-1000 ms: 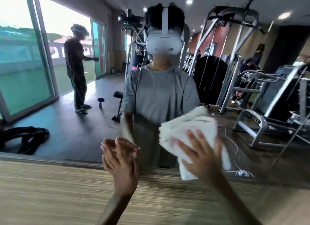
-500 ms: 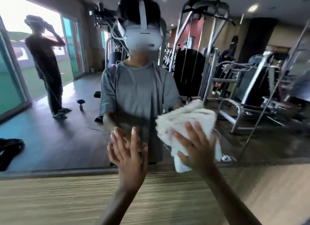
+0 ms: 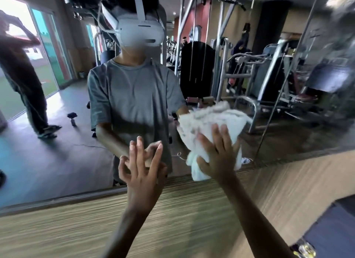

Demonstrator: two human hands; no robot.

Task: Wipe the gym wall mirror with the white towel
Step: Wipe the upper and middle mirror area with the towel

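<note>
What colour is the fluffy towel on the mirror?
White. The towel shows best in the head view, pressed to the mirror by the right hand.

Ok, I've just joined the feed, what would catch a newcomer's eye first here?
The bunched white terry towel, pressed against the large gym wall mirror by the right hand, right of centre. Beside it the left hand is raised with fingers spread at the glass. Above both, the mirror reflects a person in a grey T-shirt and white headset.
</note>
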